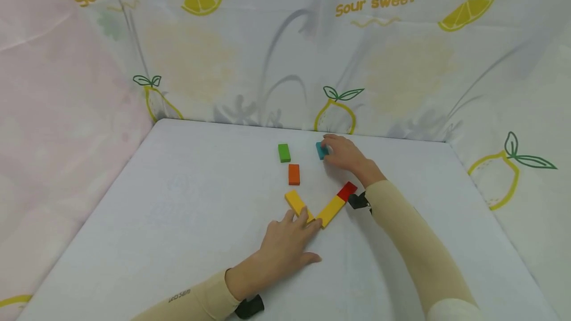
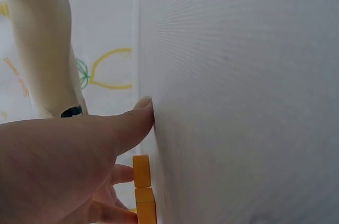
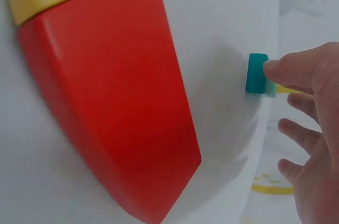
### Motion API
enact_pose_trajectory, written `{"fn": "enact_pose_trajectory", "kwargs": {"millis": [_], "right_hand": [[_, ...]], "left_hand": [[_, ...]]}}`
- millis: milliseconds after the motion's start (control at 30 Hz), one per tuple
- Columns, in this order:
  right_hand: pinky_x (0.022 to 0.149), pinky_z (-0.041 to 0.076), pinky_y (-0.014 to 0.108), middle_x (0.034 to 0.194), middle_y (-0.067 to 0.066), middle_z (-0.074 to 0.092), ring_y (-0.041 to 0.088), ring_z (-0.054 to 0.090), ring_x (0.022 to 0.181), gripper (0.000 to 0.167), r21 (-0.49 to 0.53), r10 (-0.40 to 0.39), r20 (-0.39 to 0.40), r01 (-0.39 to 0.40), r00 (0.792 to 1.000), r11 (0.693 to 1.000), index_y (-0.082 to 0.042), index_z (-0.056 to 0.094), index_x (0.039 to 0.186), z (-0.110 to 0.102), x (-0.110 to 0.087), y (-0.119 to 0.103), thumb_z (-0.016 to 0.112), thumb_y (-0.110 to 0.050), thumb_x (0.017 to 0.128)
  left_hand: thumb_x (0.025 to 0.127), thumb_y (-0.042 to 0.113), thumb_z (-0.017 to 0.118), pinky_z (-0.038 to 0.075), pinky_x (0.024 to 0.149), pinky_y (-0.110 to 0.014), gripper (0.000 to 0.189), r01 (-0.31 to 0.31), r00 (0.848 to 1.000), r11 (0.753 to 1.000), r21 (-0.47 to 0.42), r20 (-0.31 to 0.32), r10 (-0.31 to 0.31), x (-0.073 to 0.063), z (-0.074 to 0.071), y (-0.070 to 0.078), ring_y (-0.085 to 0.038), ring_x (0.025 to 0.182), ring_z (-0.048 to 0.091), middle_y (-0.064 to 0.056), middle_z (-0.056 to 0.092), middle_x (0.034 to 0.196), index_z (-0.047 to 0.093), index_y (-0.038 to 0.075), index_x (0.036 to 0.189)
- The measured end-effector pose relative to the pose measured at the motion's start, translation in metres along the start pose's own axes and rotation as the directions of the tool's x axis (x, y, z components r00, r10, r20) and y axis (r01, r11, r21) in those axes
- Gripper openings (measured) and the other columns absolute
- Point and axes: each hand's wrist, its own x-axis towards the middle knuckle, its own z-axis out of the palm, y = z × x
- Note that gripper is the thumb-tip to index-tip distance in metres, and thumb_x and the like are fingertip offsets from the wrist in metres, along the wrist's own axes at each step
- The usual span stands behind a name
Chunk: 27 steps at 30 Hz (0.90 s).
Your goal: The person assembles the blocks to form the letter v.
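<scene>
White cloth-covered table (image 1: 178, 222), lemon-print curtain (image 1: 401, 63) behind it, and flat, smooth, hard-edged painted blocks laid out toward the middle. The left hand (image 1: 285, 246) lies relaxed, fingertips resting on the near yellow block (image 1: 296, 202) where it meets the longer yellow block (image 1: 331, 210), red block (image 1: 347, 190) butted to that one's far end. Toward the far edge, the right hand (image 1: 345, 155) pinches the small teal block (image 1: 321, 150), thumb on its face. Looks like the pick-up step; next it needs a clean lift. Orange block (image 1: 294, 174) and green block (image 1: 284, 152) sit apart, untouched.
</scene>
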Motion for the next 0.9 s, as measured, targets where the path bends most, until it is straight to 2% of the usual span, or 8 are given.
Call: {"fn": "enact_pose_trajectory", "kwargs": {"millis": [267,500,733,900], "right_hand": [[0.119,0.031,0.049,0.152,0.015,0.045,0.035,0.042,0.14,0.037,0.034,-0.001,0.017,0.001,1.0,0.999,-0.005,0.059,0.127,0.0002,0.0034,0.0026,0.057,-0.013,0.091],[0.121,0.027,0.048,0.156,0.014,0.041,0.032,0.037,0.145,0.039,0.063,-0.013,0.043,0.01,0.999,0.998,-0.005,0.055,0.129,0.0017,0.0046,0.0035,0.058,-0.01,0.09],[0.112,0.039,0.047,0.137,0.015,0.056,0.029,0.05,0.116,0.043,0.075,0.003,0.064,-0.008,0.998,0.997,-0.006,0.051,0.132,0.0049,0.0091,0.005,0.057,-0.009,0.09],[0.104,0.044,0.047,0.131,0.016,0.059,0.029,0.051,0.109,0.043,0.068,0.005,0.071,-0.01,0.997,0.998,-0.007,0.051,0.13,0.0058,0.01,0.0059,0.054,-0.006,0.087]], "left_hand": [[0.08,0.073,0.063,0.044,0.056,-0.027,0.077,-0.004,1.0,1.0,-0.008,0.012,0.005,-0.0004,-0.001,-0.0002,-0.024,0.116,0.052,-0.004,0.047,0.152,0.046,0.037,0.146],[0.081,0.072,0.063,0.043,0.055,-0.027,0.077,-0.001,1.0,1.0,-0.006,0.007,0.001,0.0005,-0.0005,0.0002,-0.024,0.117,0.052,-0.005,0.047,0.152,0.046,0.037,0.146],[0.081,0.072,0.063,0.04,0.054,-0.026,0.076,0.002,1.0,1.0,0.004,0.01,-0.002,0.0003,-0.001,0.0006,-0.024,0.115,0.053,-0.005,0.048,0.151,0.046,0.037,0.146],[0.08,0.073,0.063,0.04,0.052,-0.026,0.077,-0.001,1.0,1.0,0.006,-0.004,0.001,0.0005,0.0006,0.0004,-0.024,0.114,0.053,-0.005,0.049,0.15,0.047,0.037,0.145]]}}
